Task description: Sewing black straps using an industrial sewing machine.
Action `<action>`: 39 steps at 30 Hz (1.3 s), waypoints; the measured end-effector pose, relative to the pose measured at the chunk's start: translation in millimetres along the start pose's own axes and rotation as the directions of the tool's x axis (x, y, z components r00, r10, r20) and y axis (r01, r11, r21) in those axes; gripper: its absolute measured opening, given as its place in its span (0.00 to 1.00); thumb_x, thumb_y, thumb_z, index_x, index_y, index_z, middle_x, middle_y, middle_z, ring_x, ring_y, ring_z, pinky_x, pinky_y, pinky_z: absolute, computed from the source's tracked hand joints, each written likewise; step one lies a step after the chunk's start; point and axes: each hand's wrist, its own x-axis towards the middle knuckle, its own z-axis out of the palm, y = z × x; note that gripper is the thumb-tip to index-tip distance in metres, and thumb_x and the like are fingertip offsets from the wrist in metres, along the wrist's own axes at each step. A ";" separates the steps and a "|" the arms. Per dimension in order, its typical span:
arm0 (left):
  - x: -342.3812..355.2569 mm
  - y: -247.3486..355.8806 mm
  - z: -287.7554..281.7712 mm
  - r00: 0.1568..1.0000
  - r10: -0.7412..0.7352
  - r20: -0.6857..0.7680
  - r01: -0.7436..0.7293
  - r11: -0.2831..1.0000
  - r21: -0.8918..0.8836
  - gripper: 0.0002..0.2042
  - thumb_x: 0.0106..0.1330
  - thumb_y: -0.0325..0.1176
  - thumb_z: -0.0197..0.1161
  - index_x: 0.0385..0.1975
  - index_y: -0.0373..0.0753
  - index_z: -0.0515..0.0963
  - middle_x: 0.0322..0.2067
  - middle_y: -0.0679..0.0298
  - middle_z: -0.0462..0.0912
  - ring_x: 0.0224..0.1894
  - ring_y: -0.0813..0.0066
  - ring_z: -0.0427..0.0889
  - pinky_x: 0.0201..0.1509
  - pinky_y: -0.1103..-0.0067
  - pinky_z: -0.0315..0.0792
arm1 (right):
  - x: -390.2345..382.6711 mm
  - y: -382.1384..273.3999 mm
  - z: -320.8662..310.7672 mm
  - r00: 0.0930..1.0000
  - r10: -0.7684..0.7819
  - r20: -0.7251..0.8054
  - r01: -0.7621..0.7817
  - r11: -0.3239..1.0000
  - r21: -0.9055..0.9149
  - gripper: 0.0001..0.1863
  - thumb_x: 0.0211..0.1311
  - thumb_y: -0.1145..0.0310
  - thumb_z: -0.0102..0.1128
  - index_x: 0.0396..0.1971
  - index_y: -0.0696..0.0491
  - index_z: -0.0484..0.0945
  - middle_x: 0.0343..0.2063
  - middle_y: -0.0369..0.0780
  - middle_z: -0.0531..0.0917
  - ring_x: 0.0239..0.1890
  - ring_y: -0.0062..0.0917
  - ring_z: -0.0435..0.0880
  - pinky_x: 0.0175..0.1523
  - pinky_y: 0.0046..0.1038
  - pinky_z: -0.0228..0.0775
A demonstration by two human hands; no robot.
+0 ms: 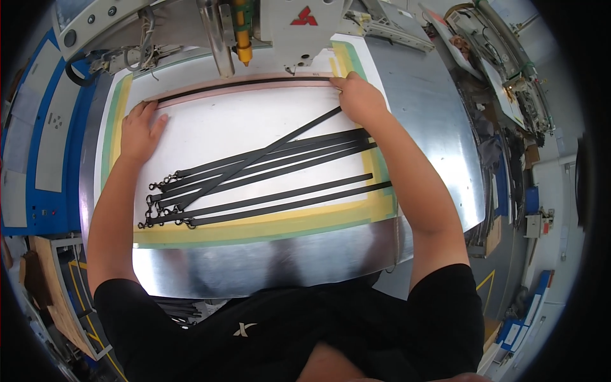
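A black strap is stretched along a long pink strip at the far side of the white work sheet. At its left end lies my left hand, fingers extended onto the end and thumb held apart. My right hand pinches the strap's right end between thumb and fingers. Nearer to me lie several more black straps with dark metal snap hooks at their left ends. One loose strap crosses over the others diagonally, its upper end passing beneath my right hand.
Above the far edge hangs a grey machine head with a yellow nozzle and a metal cylinder. Yellow and green tape borders the sheet on a shiny metal table. A blue cabinet stands at the left.
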 end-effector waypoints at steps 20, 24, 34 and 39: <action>-1.7 -1.0 3.7 1.000 -0.010 -0.028 0.010 1.000 -0.027 0.24 0.74 0.47 0.61 0.62 0.39 0.78 0.60 0.53 0.80 0.63 0.50 0.77 0.68 0.63 0.66 | 18.7 -10.5 13.9 0.974 0.003 -0.225 0.064 0.956 0.287 0.18 0.65 0.73 0.64 0.54 0.58 0.83 0.52 0.54 0.82 0.55 0.50 0.83 0.62 0.42 0.75; -2.3 -5.0 6.2 0.997 0.007 -0.077 -0.010 0.999 -0.039 0.24 0.73 0.49 0.60 0.60 0.39 0.79 0.57 0.54 0.81 0.62 0.53 0.77 0.65 0.62 0.68 | 25.3 -9.4 22.4 0.972 0.016 -0.236 0.050 0.960 0.274 0.18 0.65 0.72 0.65 0.55 0.58 0.83 0.51 0.54 0.83 0.54 0.51 0.84 0.61 0.43 0.76; -0.9 -7.2 5.3 0.984 -0.128 -0.125 0.130 0.992 0.008 0.25 0.74 0.53 0.58 0.54 0.34 0.82 0.53 0.53 0.84 0.57 0.52 0.80 0.63 0.63 0.70 | 17.0 -1.1 20.2 0.897 0.185 -0.401 -0.006 0.913 0.408 0.16 0.66 0.69 0.65 0.53 0.53 0.83 0.53 0.51 0.82 0.55 0.49 0.83 0.59 0.43 0.76; -0.9 -2.4 5.7 0.978 -0.178 -0.107 0.180 0.984 0.014 0.26 0.74 0.53 0.58 0.54 0.35 0.83 0.52 0.53 0.84 0.56 0.53 0.81 0.62 0.62 0.72 | 1.5 -10.1 31.1 0.950 0.051 -0.309 -0.003 0.988 0.153 0.18 0.67 0.71 0.57 0.55 0.47 0.83 0.54 0.42 0.83 0.52 0.42 0.85 0.56 0.42 0.79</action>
